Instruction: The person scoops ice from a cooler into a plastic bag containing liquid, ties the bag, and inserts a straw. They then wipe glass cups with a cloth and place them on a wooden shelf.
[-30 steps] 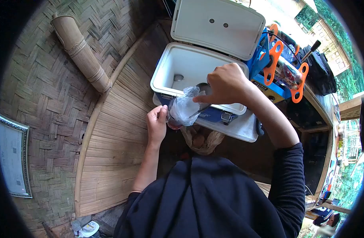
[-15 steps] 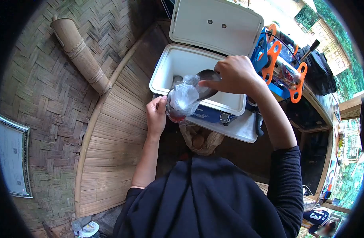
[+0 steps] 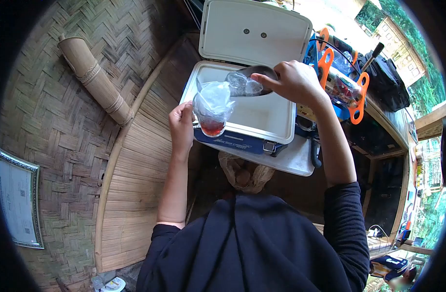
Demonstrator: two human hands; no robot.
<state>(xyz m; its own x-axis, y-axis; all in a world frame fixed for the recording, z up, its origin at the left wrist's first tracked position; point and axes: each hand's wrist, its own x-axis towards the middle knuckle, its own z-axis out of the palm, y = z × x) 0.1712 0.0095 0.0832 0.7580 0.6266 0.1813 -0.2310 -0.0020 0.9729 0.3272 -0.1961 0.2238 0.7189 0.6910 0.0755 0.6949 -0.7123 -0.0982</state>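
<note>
My left hand (image 3: 182, 125) is closed round the side of a clear glass (image 3: 217, 130), held in front of the cooler's left side. Red liquid fills its bottom, and large clear ice (image 3: 214, 100) is heaped above the rim. Over the open cooler box (image 3: 269, 130), my right hand (image 3: 301, 82) grips a dark metal scoop (image 3: 268, 73) with the thumb along its edge. More chunks of clear ice (image 3: 240, 85) lie in the scoop, whose tip points left, close to the ice in the glass.
The cooler's white lid (image 3: 254, 41) stands raised behind. To the right is a blue rack with orange ends (image 3: 325, 68), then a black bag (image 3: 388, 82). A bamboo-slat panel (image 3: 135, 194) and woven wall (image 3: 67, 160) rise at left. A knotted bag (image 3: 242, 175) sits below the cooler.
The scoop has moved up and back from the glass, and ice now shows in its bowl. The glass has shifted slightly left and up, showing more red liquid.
</note>
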